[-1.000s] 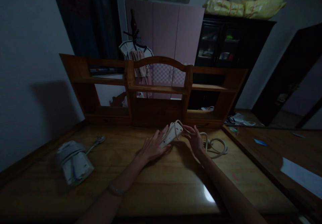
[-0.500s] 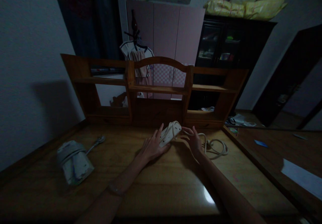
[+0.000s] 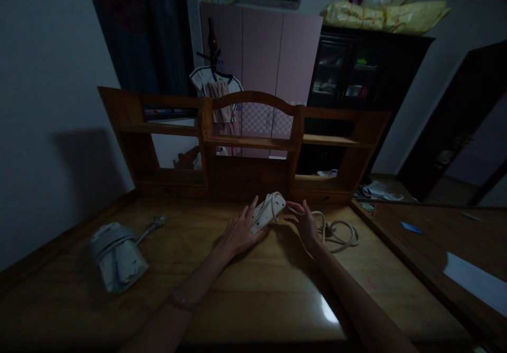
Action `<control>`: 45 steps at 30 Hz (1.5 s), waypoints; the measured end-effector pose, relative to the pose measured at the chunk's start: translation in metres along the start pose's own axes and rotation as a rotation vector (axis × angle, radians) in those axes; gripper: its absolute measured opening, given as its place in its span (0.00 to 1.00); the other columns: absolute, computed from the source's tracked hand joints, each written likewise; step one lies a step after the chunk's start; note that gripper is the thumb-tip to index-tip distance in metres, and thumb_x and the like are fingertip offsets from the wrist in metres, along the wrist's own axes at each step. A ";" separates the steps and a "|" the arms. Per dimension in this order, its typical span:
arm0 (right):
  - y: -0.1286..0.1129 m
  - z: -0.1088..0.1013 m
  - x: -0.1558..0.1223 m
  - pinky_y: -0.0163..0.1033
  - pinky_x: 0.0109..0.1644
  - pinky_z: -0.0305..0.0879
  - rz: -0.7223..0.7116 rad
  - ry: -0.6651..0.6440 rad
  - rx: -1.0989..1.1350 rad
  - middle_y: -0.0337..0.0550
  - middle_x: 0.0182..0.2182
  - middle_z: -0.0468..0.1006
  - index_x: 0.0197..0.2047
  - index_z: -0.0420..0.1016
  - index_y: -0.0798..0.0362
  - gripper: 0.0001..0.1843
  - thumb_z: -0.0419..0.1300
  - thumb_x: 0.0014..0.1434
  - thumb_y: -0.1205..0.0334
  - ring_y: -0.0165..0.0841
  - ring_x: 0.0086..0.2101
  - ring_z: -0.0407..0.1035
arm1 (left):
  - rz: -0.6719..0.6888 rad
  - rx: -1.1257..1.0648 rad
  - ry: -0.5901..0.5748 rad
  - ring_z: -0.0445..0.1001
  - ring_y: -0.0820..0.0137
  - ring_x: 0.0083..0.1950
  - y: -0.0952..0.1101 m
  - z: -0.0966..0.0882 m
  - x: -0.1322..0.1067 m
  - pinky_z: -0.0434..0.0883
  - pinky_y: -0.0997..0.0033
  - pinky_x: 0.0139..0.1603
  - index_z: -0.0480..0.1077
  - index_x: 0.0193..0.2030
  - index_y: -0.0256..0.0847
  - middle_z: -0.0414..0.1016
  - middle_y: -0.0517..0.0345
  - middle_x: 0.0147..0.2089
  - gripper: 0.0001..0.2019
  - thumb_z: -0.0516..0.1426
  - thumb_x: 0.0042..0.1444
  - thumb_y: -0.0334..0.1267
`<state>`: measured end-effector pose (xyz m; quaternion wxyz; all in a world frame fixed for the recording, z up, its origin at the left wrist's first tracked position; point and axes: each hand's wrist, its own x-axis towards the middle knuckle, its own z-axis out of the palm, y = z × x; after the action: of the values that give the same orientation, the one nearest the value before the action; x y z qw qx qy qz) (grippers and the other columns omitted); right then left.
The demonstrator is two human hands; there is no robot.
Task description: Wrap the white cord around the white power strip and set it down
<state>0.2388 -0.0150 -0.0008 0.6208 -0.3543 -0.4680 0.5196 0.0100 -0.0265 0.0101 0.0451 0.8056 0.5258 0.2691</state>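
A white power strip lies tilted on the wooden desk, a loop of its cord passing over its far end. My left hand holds the strip's near end from the left, fingers curled under and alongside it. My right hand is just right of the strip and pinches the white cord, which trails to the right in loose coils on the desk.
A second white device wrapped in its cord lies at the desk's left, its plug stretched out beyond it. A wooden shelf unit stands along the desk's back edge. To the right is a lower dark table with a white sheet.
Both hands stay on the strip and cord. The strip's far end has dropped slightly and the hands have shifted only a little; the view has tilted slightly.
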 end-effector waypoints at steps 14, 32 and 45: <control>0.000 0.000 0.000 0.44 0.47 0.64 0.027 0.012 -0.008 0.43 0.46 0.76 0.42 0.77 0.48 0.30 0.46 0.57 0.34 0.41 0.44 0.69 | -0.016 -0.007 -0.005 0.68 0.50 0.55 -0.002 0.003 0.000 0.65 0.53 0.49 0.29 0.68 0.53 0.54 0.45 0.66 0.45 0.49 0.51 0.65; -0.002 0.003 -0.004 0.42 0.46 0.64 -0.057 0.008 -0.160 0.42 0.50 0.73 0.46 0.74 0.45 0.20 0.54 0.57 0.43 0.41 0.48 0.66 | -0.017 -0.061 -0.030 0.64 0.50 0.58 0.002 -0.003 0.001 0.63 0.54 0.51 0.29 0.68 0.53 0.53 0.46 0.66 0.46 0.52 0.51 0.62; 0.011 0.003 -0.004 0.37 0.35 0.62 -0.135 0.059 -0.491 0.40 0.29 0.74 0.30 0.72 0.50 0.21 0.50 0.58 0.41 0.34 0.31 0.68 | 0.003 -0.056 0.047 0.63 0.48 0.59 0.001 0.003 -0.001 0.63 0.52 0.52 0.34 0.69 0.54 0.55 0.45 0.65 0.44 0.54 0.51 0.60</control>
<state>0.2324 -0.0166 -0.0113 0.5629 -0.4774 -0.5844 0.3372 0.0123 -0.0272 0.0075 0.0549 0.7983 0.5177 0.3028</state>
